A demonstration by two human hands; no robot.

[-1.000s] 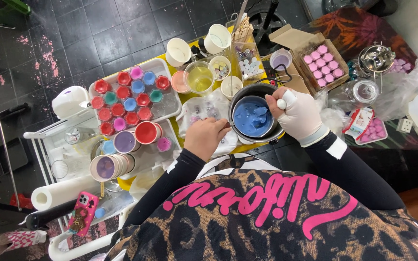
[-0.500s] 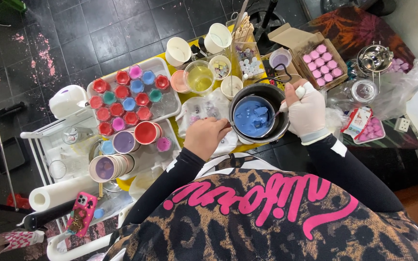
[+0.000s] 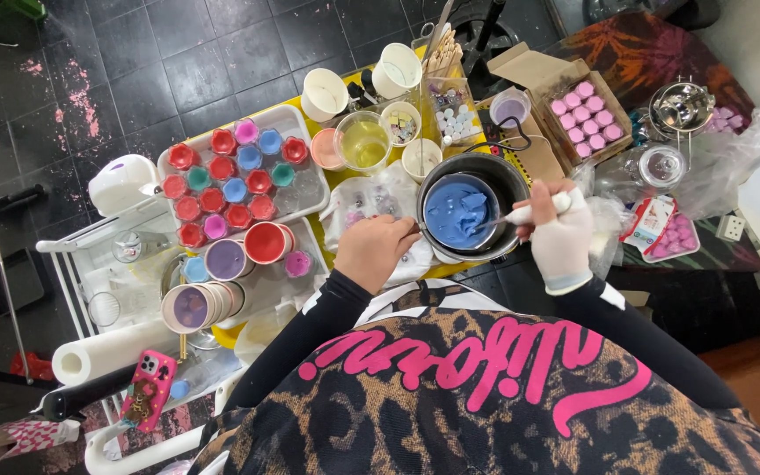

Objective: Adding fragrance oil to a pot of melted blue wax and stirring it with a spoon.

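Note:
A dark round pot [image 3: 512,171] stands on the yellow table and holds a smaller container of thick blue paste [image 3: 455,211]. My left hand [image 3: 373,253], bare, is closed at the pot's left rim and steadies it. My right hand [image 3: 563,236] wears a white glove and grips a white-handled stirring tool [image 3: 534,209]. The tool's tip reaches into the blue paste from the right.
Left of the pot is a clear tray [image 3: 310,189] of small red, blue and pink moulds. Nearby stand a glass of yellow liquid [image 3: 364,141], white paper cups [image 3: 325,92] and a cardboard box of pink pieces [image 3: 534,70]. A paper roll [image 3: 103,352] and pink phone [image 3: 147,387] lie lower left.
My right hand has drawn back from above the pot to its right side, and the tool now dips into the blue paste. My left hand has stayed at the rim.

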